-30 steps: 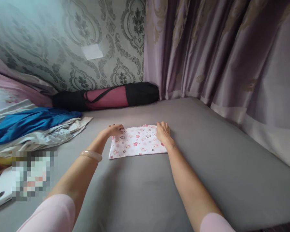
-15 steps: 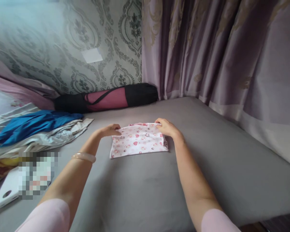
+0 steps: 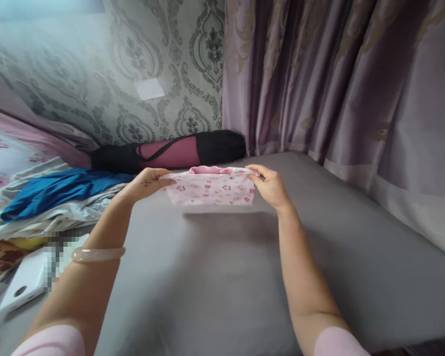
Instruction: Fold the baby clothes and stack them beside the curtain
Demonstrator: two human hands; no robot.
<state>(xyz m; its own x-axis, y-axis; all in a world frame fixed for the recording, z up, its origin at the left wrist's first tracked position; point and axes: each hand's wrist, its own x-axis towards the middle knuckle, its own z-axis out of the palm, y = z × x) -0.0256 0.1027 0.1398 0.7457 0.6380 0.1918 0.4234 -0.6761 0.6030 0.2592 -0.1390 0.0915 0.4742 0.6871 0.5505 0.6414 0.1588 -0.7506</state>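
Observation:
A folded white garment [image 3: 213, 190] with pink and red prints hangs between my two hands, lifted off the grey bedsheet [image 3: 215, 277]. My left hand [image 3: 148, 183] pinches its upper left corner between thumb and fingers. At the upper right corner, my right hand [image 3: 269, 185] grips it the same way. A pink edge, perhaps a neckline, shows along the top fold. The lower part of the cloth is slightly blurred, and a shadow lies on the sheet beneath it.
A pile of clothes [image 3: 59, 193], blue and light-coloured, lies on the left. Nearer is a white device [image 3: 25, 282], partly pixelated beside it. A black and dark pink roll bag [image 3: 170, 152] rests along the wall. Purple curtains [image 3: 319, 74] hang at the right.
Both hands have taken the folded garment by its far corners and raised it from the sheet, where it lay flat before. The view has shifted slightly.

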